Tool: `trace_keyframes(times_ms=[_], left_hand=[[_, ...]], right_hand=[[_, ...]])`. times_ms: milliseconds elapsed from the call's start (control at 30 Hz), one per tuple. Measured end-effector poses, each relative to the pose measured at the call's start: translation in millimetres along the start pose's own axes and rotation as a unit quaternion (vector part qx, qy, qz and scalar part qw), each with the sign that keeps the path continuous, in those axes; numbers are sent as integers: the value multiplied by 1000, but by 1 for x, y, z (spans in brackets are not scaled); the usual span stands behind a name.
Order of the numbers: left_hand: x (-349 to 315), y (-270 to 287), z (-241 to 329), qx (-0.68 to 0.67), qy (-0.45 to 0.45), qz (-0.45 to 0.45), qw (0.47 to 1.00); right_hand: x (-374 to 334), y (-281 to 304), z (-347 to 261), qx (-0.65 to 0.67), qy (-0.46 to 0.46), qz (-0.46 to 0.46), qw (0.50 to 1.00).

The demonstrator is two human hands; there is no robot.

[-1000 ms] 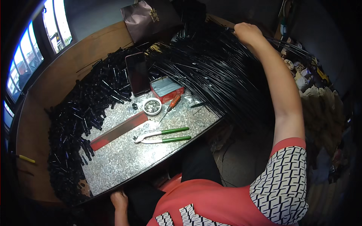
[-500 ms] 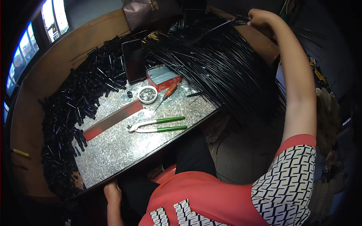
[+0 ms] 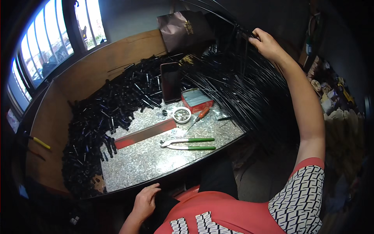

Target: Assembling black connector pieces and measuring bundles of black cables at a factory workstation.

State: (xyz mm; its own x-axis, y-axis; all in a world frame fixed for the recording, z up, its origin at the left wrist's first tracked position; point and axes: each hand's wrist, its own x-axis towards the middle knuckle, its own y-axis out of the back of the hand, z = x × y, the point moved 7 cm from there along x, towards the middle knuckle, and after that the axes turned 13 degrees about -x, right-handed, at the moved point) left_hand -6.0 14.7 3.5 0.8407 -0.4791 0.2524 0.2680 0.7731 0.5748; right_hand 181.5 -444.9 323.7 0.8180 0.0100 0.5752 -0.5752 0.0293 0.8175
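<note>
My right hand (image 3: 269, 46) is raised at the far right, its fingers closed around the ends of some thin black rods (image 3: 218, 16). They stretch up and to the left, over a large pile of similar black rods (image 3: 249, 89). Low by the table's front edge, my left hand (image 3: 145, 202) holds nothing, its fingers loosely extended. Pliers with green handles (image 3: 200, 139) lie on the speckled tabletop (image 3: 136, 167), apart from both hands. Beyond them are an orange-handled screwdriver (image 3: 203, 112) and a white bowl (image 3: 182, 115) of small metal bits.
Short black tubular parts (image 3: 101, 113) are heaped along the left side against a wooden board (image 3: 120, 54). A red-and-grey bar (image 3: 146, 133) lies beside them. Behind the bowl are a dark phone (image 3: 170, 82) and a red box (image 3: 197, 102). A brown bag (image 3: 183, 31) stands at the back.
The whole view has shifted, so the table appears lower and further right. The rods in my right hand now point up and left above the pile. My left hand has come up beside the table edge.
</note>
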Motion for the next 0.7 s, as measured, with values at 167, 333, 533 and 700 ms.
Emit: trace_keyframes(times_ms=[167,333,533,700], left_hand=[[26,30,51,-38,-10,41,998],[102,65,97,-9,-64,130,989],[149,64,112,-68,-91,275,955],[153,72,79,-283,-140,324,892]], right_hand=[[-27,12,-83,88,58,69,992],[-77,12,-170,104,166,146,970],[-140,-13,-277,146,293,21,945],[-153,-26,-275,192,322,-11,927]])
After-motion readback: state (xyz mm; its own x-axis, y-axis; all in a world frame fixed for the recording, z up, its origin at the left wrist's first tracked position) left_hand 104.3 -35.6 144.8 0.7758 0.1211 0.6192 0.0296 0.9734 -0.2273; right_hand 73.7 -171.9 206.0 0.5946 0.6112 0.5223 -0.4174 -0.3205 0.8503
